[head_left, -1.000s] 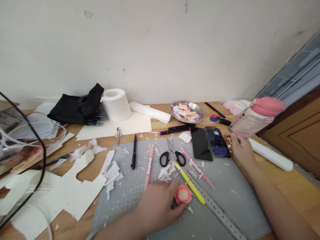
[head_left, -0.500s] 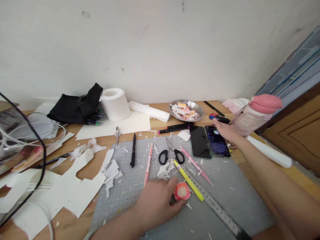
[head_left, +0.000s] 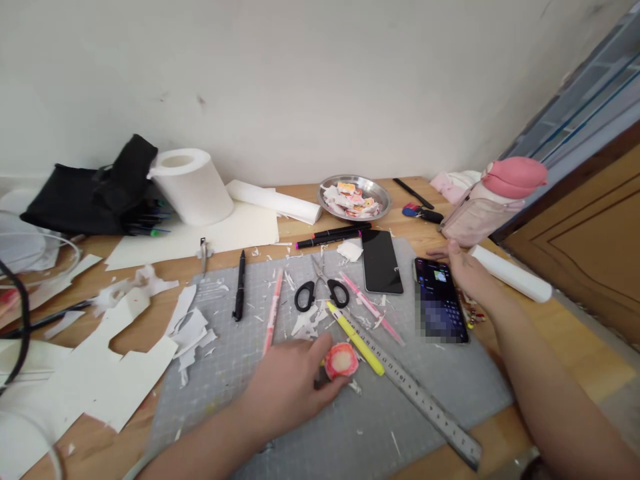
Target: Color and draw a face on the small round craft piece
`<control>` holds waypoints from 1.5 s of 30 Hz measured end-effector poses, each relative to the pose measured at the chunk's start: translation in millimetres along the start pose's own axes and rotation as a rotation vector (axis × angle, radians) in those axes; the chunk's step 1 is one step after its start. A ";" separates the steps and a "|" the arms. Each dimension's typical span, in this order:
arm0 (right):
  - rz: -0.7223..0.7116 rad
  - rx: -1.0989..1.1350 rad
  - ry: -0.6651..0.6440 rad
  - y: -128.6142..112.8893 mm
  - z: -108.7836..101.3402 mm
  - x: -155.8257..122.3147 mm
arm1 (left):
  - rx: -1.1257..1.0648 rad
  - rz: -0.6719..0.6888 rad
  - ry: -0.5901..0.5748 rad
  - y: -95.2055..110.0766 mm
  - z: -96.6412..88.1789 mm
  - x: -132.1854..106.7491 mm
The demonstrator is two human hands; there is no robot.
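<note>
My left hand (head_left: pixel 287 387) rests on the grey cutting mat (head_left: pixel 280 413), its thumb and fingers pinched on a small round pink and orange piece (head_left: pixel 341 361). My right hand (head_left: pixel 463 267) lies at the top right edge of a lit phone (head_left: pixel 441 309), fingers touching it; whether it grips the phone I cannot tell. A second, dark phone (head_left: pixel 381 261) lies to the left of the lit one. Black-handled scissors (head_left: pixel 320 292), a yellow highlighter (head_left: pixel 356 338), pink pens (head_left: pixel 273 312) and a steel ruler (head_left: pixel 417 400) lie on the mat near my left hand.
Paper scraps and cut white card (head_left: pixel 120 373) cover the left of the wooden table. At the back stand a paper roll (head_left: pixel 190 185), a black pouch (head_left: pixel 85 197), a metal dish of pieces (head_left: pixel 355 198) and a pink bottle (head_left: pixel 493 200). A white tube (head_left: pixel 510 273) lies on the right.
The lit phone has moved away from the dark phone, down and to the right, with my right hand on it. The camera has shifted. My left hand keeps the round piece.
</note>
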State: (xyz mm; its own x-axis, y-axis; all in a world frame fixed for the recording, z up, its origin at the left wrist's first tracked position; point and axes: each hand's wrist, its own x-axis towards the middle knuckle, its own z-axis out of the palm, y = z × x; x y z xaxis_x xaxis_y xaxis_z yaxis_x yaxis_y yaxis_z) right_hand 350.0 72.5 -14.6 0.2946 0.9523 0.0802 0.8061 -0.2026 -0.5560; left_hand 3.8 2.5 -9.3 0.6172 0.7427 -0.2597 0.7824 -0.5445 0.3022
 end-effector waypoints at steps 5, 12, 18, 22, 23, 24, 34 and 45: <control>0.068 -0.001 0.011 -2.8 0.4 -2.7 | 0.001 0.004 0.007 -0.7 1.1 0.1; 0.170 0.123 0.031 -0.4 4.4 1.8 | 0.009 0.012 0.023 -1.3 2.5 -1.1; 0.275 0.377 0.069 3.3 5.0 5.4 | 0.014 0.017 0.026 -2.4 3.1 0.1; 0.306 0.481 0.058 -12.6 4.4 0.9 | 0.008 0.031 0.050 -2.1 3.6 -0.3; 0.306 0.515 0.064 -15.8 4.6 0.1 | 0.006 0.033 0.052 -1.9 3.6 -0.5; 0.306 0.545 0.072 -17.9 4.9 -0.4 | 0.005 0.033 0.051 -1.7 3.4 -0.6; 0.223 0.291 0.083 -5.0 12.0 0.2 | 0.001 0.013 0.016 -1.4 1.6 -0.7; 0.206 0.246 0.066 -13.7 10.7 -4.0 | -0.005 0.006 0.010 -0.8 1.1 0.8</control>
State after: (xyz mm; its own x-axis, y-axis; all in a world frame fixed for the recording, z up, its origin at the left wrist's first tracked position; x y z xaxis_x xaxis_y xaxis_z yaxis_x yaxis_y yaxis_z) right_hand 332.3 73.9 -16.2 0.4776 0.8786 -0.0058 0.5805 -0.3205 -0.7485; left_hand 3.7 3.1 -10.7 0.6212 0.7431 -0.2486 0.7780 -0.5472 0.3086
